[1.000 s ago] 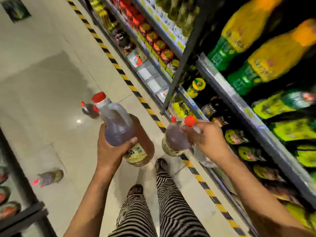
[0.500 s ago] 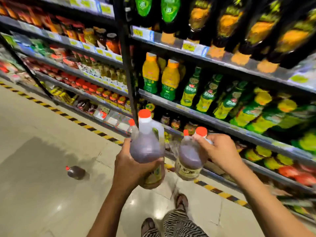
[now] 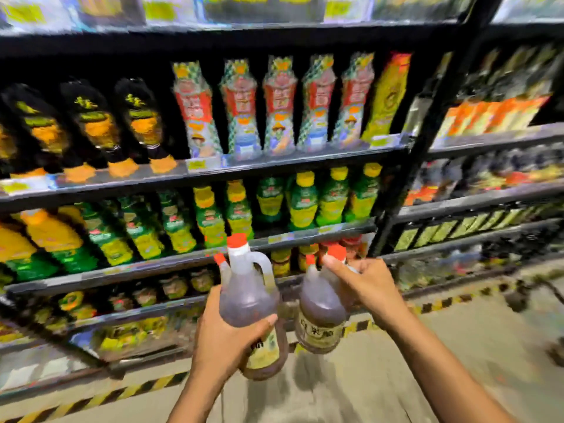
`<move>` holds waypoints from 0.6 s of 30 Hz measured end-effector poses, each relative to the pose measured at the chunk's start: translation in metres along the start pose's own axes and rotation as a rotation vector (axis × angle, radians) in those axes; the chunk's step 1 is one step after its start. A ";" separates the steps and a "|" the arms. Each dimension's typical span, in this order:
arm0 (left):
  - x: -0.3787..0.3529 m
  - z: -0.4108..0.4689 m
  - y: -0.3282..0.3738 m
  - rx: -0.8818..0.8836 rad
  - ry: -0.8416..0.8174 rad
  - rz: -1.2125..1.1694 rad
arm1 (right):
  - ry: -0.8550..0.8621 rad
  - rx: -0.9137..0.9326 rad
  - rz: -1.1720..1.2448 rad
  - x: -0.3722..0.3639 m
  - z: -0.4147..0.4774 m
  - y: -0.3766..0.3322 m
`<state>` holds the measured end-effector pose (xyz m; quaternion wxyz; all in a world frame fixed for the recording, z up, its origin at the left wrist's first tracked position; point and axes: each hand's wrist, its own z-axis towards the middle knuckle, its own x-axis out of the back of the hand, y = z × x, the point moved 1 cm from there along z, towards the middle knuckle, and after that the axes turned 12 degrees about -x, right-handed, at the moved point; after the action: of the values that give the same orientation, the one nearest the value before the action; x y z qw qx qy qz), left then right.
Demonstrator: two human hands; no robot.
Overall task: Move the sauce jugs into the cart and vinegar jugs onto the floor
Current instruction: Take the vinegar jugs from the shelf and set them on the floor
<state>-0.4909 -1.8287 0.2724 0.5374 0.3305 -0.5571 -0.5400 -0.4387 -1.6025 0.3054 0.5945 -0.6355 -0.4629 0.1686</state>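
My left hand grips the body of a handled jug of dark brown liquid with a red cap; a second red-capped jug shows just behind it, also in that hand. My right hand holds another dark jug by its neck, its pale label facing me; a second red cap pokes up beside its own. Both hands are at chest height in front of the shelves. No cart is in view.
Black store shelving packed with bottles fills the view ahead, with a dark upright post at the right. A yellow-and-black floor stripe runs along the shelf base. Pale tiled floor lies at the lower right.
My view has swung right and up from the floor to face the shelves head on. Both hands keep their jugs in the same grip. The jugs lying on the floor are out of sight.
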 end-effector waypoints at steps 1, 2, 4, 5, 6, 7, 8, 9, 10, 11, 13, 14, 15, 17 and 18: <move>-0.031 0.003 0.008 0.005 -0.023 -0.008 | 0.040 -0.021 0.011 0.028 0.008 0.008; -0.060 0.006 0.016 0.006 -0.046 -0.018 | 0.083 -0.036 0.005 0.055 0.014 0.015; -0.117 0.014 0.031 -0.012 -0.098 -0.031 | 0.155 -0.044 -0.010 0.108 0.028 0.025; -0.144 0.017 0.039 -0.019 -0.127 -0.026 | 0.184 -0.049 -0.011 0.134 0.033 0.029; -0.168 0.019 0.049 -0.021 -0.154 -0.019 | 0.214 -0.054 -0.012 0.159 0.038 0.034; -0.191 0.021 0.059 -0.024 -0.182 -0.012 | 0.242 -0.063 -0.003 0.182 0.043 0.038; -0.212 0.023 0.069 -0.030 -0.210 -0.007 | 0.268 -0.070 0.011 0.205 0.049 0.043; -0.232 0.025 0.078 -0.044 -0.237 0.000 | 0.288 -0.081 0.035 0.228 0.055 0.048; -0.253 0.027 0.086 -0.059 -0.262 0.005 | 0.306 -0.091 0.065 0.249 0.061 0.054; -0.272 0.030 0.093 -0.074 -0.287 0.003 | 0.321 -0.101 0.097 0.268 0.067 0.059; -0.311 0.037 0.104 -0.108 -0.334 -0.007 | 0.345 -0.130 0.144 0.304 0.080 0.068; -0.329 0.041 0.109 -0.122 -0.356 -0.010 | 0.355 -0.140 0.159 0.319 0.087 0.071; -0.347 0.046 0.115 -0.134 -0.381 -0.007 | 0.364 -0.145 0.176 0.334 0.094 0.074; -0.383 0.058 0.123 -0.159 -0.436 0.008 | 0.396 -0.149 0.204 0.364 0.112 0.079; -0.400 0.065 0.127 -0.165 -0.459 0.017 | 0.411 -0.149 0.206 0.380 0.123 0.081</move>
<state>-0.4444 -1.4079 0.3074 0.4265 0.1494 -0.6214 -0.6401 -0.3057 -1.2184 0.3307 0.6072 -0.7426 -0.2760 0.0609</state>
